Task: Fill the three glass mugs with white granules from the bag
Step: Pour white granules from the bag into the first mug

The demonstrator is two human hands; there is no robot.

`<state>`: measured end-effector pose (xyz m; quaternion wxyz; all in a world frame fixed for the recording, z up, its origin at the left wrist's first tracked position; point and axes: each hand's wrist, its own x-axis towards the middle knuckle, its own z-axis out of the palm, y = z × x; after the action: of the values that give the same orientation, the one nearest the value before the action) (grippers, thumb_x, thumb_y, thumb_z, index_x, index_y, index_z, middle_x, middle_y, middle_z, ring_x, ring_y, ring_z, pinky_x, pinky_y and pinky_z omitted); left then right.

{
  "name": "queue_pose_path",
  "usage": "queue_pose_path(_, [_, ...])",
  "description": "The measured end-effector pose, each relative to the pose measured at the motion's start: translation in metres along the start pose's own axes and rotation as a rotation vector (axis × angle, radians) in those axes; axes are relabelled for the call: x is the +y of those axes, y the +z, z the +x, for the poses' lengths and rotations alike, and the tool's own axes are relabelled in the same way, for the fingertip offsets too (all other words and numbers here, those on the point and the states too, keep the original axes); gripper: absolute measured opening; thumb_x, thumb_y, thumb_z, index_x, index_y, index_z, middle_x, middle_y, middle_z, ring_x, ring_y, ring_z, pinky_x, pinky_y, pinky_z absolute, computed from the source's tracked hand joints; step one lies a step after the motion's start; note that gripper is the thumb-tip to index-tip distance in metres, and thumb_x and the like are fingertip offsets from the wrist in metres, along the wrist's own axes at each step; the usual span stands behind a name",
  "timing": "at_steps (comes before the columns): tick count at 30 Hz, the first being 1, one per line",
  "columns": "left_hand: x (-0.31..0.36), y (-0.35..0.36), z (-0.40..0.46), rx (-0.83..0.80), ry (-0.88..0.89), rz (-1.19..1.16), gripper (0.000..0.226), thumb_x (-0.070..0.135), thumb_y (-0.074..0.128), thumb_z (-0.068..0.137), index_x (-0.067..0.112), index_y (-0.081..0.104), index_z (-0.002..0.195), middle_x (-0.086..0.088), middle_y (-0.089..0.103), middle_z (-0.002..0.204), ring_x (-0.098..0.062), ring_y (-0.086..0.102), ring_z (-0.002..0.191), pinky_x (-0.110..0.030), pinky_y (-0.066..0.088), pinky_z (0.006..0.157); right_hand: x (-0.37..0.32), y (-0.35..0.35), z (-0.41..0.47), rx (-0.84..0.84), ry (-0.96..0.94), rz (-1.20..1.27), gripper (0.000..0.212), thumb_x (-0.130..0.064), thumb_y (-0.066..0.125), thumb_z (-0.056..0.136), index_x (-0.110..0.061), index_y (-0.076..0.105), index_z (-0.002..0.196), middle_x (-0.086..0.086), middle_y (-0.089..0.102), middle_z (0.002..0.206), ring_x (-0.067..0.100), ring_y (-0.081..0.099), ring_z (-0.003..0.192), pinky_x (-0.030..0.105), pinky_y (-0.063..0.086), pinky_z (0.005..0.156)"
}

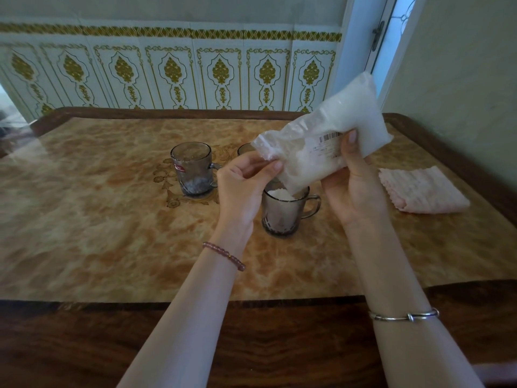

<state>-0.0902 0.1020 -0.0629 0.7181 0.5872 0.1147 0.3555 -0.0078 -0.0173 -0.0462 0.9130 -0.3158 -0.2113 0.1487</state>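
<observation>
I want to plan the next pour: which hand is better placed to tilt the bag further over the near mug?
Probably the right hand: it grips the bag by its full body, above the near mug. The left hand only pinches the lower corner, guiding the granules.

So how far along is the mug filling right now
Nothing looks finished. In hand: both hands, left and right, grip the bag, tipped over the near mug, where white granules show near the rim. Left to do: the left mug holds only a little at its bottom, and the far mug is mostly hidden behind the bag, so its fill can't be told.
</observation>
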Motion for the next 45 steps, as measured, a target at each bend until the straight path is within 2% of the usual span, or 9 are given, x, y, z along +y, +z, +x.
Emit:
queue_pose_path(4, [0.001,-0.001,0.001,0.009,0.016,-0.004,0.016,0.0,0.076,0.076,0.008,0.072,0.089,0.002,0.075,0.08,-0.009,0.071,0.081,-0.021,0.055,0.074,-0.003,0.006,-0.002,-0.009,0.014,-0.05,0.078,-0.029,0.065,0.083,-0.001,0.029,0.147,0.025,0.032,0.151,0.038,0.036,0.138,0.06,0.031,0.11])
queue_pose_path(10, [0.001,-0.001,0.001,0.009,0.022,-0.013,0.015,-0.001,0.075,0.076,0.007,0.072,0.088,0.001,0.074,0.081,-0.01,0.07,0.081,-0.022,0.055,0.073,-0.005,0.007,-0.005,-0.026,0.03,-0.089,0.075,-0.028,0.06,0.086,0.001,0.028,0.147,0.026,0.034,0.149,0.04,0.036,0.138,0.061,0.031,0.11])
queue_pose_path(16, [0.001,-0.002,0.003,0.022,0.012,-0.028,0.015,-0.002,0.075,0.075,0.006,0.072,0.087,0.0,0.074,0.081,-0.009,0.07,0.08,-0.022,0.056,0.075,-0.004,0.005,-0.004,-0.02,0.022,-0.1,0.067,-0.023,0.058,0.086,0.002,0.033,0.143,0.02,0.047,0.136,0.039,0.04,0.135,0.06,0.035,0.108])
queue_pose_path(26, [0.0,0.001,0.0,-0.007,0.011,-0.048,0.014,-0.005,0.074,0.076,0.004,0.071,0.086,0.004,0.074,0.075,-0.006,0.07,0.075,-0.016,0.053,0.069,-0.005,0.005,-0.003,0.021,0.076,-0.024,0.059,-0.03,0.052,0.094,-0.003,0.036,0.143,0.021,0.049,0.141,0.035,0.049,0.13,0.058,0.043,0.102])
queue_pose_path(29, [0.0,-0.001,0.001,0.001,0.008,-0.058,0.013,-0.004,0.074,0.076,0.004,0.071,0.085,0.005,0.074,0.073,-0.006,0.07,0.074,-0.017,0.053,0.069,-0.008,-0.002,-0.002,-0.086,0.121,-0.058,0.051,-0.021,0.053,0.094,-0.003,0.039,0.14,0.021,0.051,0.14,0.035,0.049,0.13,0.058,0.039,0.106])
queue_pose_path(32, [-0.002,0.0,0.002,0.007,0.003,-0.033,0.014,-0.002,0.075,0.075,0.0,0.071,0.088,0.001,0.074,0.076,-0.009,0.07,0.076,-0.019,0.054,0.07,-0.009,-0.007,-0.004,-0.195,0.101,-0.182,0.046,0.005,0.054,0.086,-0.001,0.046,0.131,0.02,0.058,0.129,0.034,0.054,0.125,0.053,0.045,0.102])
queue_pose_path(34, [-0.002,0.001,0.002,0.004,0.007,-0.022,0.014,-0.003,0.075,0.075,0.0,0.071,0.088,-0.001,0.074,0.078,-0.01,0.071,0.077,-0.019,0.054,0.07,-0.008,-0.01,-0.005,-0.201,0.083,-0.224,0.045,0.013,0.054,0.081,0.001,0.05,0.125,0.019,0.062,0.121,0.033,0.058,0.12,0.049,0.048,0.099])
queue_pose_path(37, [-0.001,0.003,0.001,-0.013,0.02,-0.018,0.013,-0.005,0.074,0.076,0.003,0.071,0.087,-0.001,0.073,0.078,-0.008,0.071,0.076,-0.017,0.053,0.068,-0.008,-0.012,-0.005,-0.18,0.069,-0.219,0.044,0.016,0.055,0.079,0.0,0.054,0.12,0.018,0.063,0.118,0.033,0.059,0.118,0.046,0.05,0.097])
queue_pose_path(45, [0.0,0.006,0.0,-0.018,0.05,0.017,0.013,-0.003,0.074,0.078,0.006,0.071,0.087,-0.003,0.073,0.08,-0.007,0.071,0.076,-0.016,0.053,0.069,-0.004,-0.013,-0.004,-0.149,0.046,-0.167,0.053,0.016,0.054,0.081,0.004,0.043,0.132,0.021,0.058,0.124,0.035,0.055,0.122,0.048,0.048,0.1])
